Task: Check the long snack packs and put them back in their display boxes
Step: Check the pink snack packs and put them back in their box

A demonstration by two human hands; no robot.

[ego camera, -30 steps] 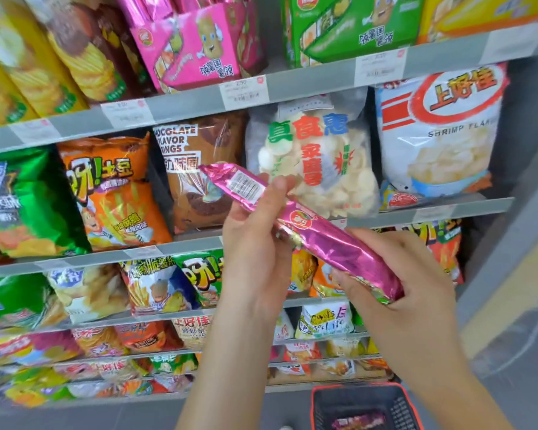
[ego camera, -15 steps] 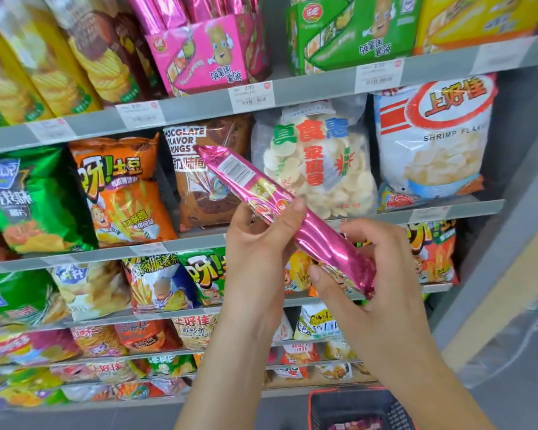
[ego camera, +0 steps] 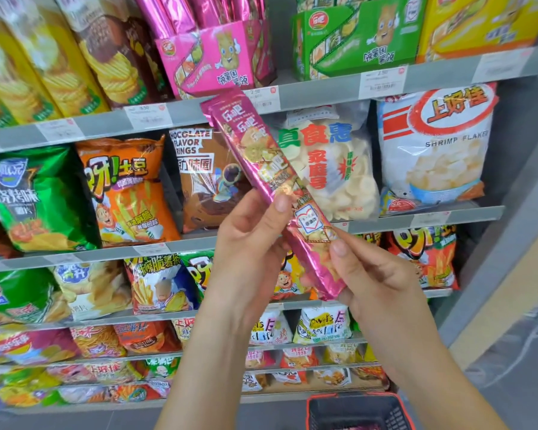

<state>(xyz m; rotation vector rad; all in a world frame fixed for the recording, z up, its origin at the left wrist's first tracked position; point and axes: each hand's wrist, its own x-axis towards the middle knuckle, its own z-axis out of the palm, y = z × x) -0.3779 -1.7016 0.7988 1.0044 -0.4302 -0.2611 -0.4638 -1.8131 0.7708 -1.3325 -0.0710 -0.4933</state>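
Long pink metallic-foil snack pack (ego camera: 261, 162) is held up in front of the shelves, printed face toward the camera. It slants from upper left to lower right. Its top end reaches the grey shelf rail (ego camera: 323, 88) just below the pink cardboard display box (ego camera: 218, 60), which holds more pink packs standing upright. Its lower end sits in front of the third shelf down.

The left hand (ego camera: 249, 243) grips the pack around its middle, fingers curled behind and the thumb (ego camera: 281, 203) pressed on the front. The right hand (ego camera: 376, 283) holds the lower part, with its thumb on the front face and its fingers wrapped behind.

Beside the pink box, to the right on the same top shelf, stands a green cardboard display box (ego camera: 354, 41). Behind the pack hang a brown bag of chocolate rings (ego camera: 199, 181) and a clear bag of white crackers (ego camera: 339, 169). A dark plastic basket with a red rim (ego camera: 354, 411) sits low at the bottom edge; its contents are too blurred to name.
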